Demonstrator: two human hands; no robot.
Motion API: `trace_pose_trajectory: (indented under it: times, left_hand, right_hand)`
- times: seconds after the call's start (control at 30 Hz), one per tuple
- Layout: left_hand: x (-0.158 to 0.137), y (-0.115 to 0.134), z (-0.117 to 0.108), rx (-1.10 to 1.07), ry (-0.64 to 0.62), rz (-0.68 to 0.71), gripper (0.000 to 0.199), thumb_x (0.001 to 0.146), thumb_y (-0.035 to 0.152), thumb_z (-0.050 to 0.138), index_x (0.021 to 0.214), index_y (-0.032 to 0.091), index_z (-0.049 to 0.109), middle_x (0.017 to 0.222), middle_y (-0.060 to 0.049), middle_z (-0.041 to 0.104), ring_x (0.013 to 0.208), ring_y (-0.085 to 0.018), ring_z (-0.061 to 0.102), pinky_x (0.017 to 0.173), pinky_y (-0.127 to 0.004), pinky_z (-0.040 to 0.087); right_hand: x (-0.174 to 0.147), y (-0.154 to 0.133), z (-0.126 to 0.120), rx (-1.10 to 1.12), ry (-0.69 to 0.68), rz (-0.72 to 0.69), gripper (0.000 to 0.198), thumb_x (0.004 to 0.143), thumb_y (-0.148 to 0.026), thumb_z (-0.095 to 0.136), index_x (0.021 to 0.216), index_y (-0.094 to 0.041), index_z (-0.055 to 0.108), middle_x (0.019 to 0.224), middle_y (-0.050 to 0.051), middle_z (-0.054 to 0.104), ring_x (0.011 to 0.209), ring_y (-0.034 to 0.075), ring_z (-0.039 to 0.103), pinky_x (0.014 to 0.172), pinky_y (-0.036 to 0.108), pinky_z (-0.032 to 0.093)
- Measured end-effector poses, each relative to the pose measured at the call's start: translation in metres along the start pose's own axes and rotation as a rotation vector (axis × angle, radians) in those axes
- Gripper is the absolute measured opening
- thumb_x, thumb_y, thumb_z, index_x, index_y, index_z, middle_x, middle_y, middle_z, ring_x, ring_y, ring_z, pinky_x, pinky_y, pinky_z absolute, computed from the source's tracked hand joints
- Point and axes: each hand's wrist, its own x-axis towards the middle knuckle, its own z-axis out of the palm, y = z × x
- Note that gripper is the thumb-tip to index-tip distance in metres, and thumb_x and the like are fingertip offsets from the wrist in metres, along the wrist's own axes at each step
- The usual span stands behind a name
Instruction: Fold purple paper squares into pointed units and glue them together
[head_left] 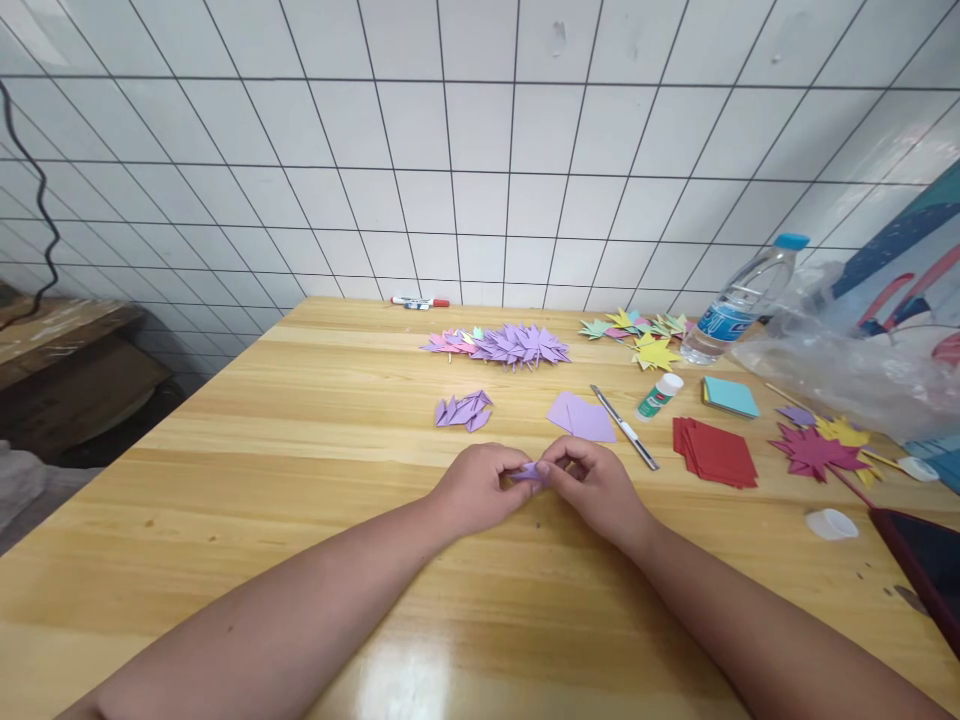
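Observation:
A small piece of folded purple paper [529, 472] is pinched between my two hands, just above the table. My left hand [484, 487] grips its left end, and my right hand [589, 487] pinches the right end. The fingers hide most of its shape. Beyond my left hand lies a small heap of folded purple paper pieces [463, 411]. Flat purple paper sheets [581, 416] lie past my right hand, with a utility knife [624, 427] slanting alongside them.
Purple paper leaves [521, 345] are piled near the wall, left of yellow ones [654, 352]. Toward the right are a glue stick [659, 396], red paper squares [715, 453], blue paper [730, 396], a water bottle [739, 305], a plastic cap [832, 524] and a dark-edged tablet [919, 570]. Markers [420, 302] lie at the back.

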Motion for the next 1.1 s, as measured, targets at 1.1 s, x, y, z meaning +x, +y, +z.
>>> trace_pose_trajectory:
  times: [1.1]
  left_hand:
    - [-0.008,-0.003,-0.010,0.208,0.082,0.165,0.023,0.069,0.029,0.061,0.091,0.022,0.062,0.097,-0.006,0.060,0.095,-0.024,0.052,0.093,-0.040,0.036]
  right_hand:
    - [0.043,0.078,-0.089,-0.512,0.870,0.151,0.043,0.066,-0.042,0.057,0.100,-0.016,0.060,0.111,0.014,0.058,0.111,0.030,0.046,0.096,0.043,0.029]
